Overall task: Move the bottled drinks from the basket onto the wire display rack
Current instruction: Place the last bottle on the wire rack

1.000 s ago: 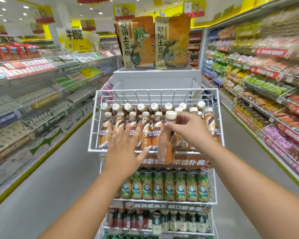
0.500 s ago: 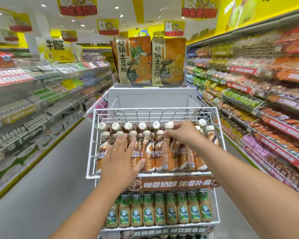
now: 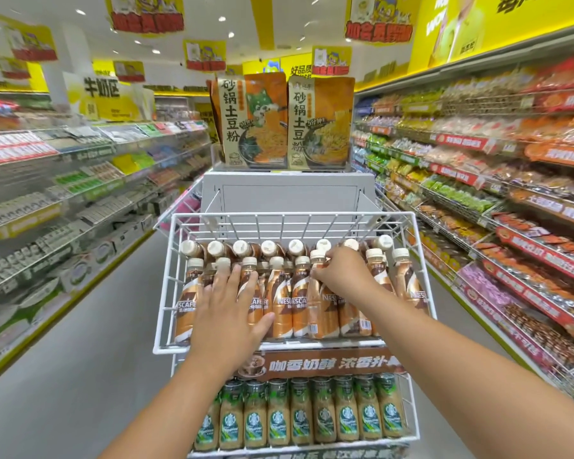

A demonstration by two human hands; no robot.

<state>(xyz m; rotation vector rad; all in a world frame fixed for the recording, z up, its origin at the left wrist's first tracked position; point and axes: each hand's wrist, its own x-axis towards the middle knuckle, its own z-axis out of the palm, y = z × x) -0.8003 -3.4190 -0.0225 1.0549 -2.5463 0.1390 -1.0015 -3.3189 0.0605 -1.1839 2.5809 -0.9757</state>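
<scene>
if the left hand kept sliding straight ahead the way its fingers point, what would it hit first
Probably nothing new: the left hand already lies flat against the front-row coffee bottles. Pushed on, those would press into the back-row bottles.

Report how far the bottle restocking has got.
Done: the top tier of the wire rack looks nearly full with brown coffee bottles. In hand: the right hand grips one front-row bottle while the left hand steadies the others. Left: unclear, the basket is out of view.
</scene>
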